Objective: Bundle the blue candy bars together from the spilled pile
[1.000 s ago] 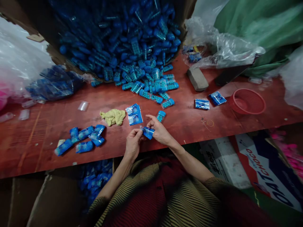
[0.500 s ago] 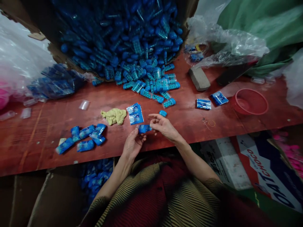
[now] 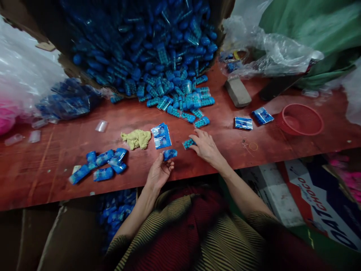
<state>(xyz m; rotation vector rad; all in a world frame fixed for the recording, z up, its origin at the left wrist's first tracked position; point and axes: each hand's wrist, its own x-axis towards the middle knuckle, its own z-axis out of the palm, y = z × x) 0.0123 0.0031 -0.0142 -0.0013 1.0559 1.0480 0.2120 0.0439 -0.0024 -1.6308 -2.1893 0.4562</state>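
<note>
My left hand [image 3: 160, 170], low at the table's front edge, pinches a small blue printed wrapper [image 3: 170, 154] between thumb and fingers. To its right, my right hand [image 3: 207, 147] has its fingers closed on the edge of a small clear-and-blue pack of round beads [image 3: 188, 143], which lies at the table surface. Part of that pack is hidden under the fingers. Just beyond my left hand lies a flat stack of blue printed wrappers [image 3: 161, 136]. Several wrapped blue packs [image 3: 103, 174] are grouped at the left.
A large torn carton of blue bead packs [image 3: 166, 86] spills onto the red table [image 3: 135, 169]. A yellow cloth [image 3: 136, 139] lies left of the stack. Rightward are a grey block [image 3: 238, 93], two bundles of blue wrappers [image 3: 243, 123] and a red basket [image 3: 302, 131].
My right hand has moved right and away from the wrapper in my left hand, and has closed on the bead pack on the table. My left hand has stayed nearly in place.
</note>
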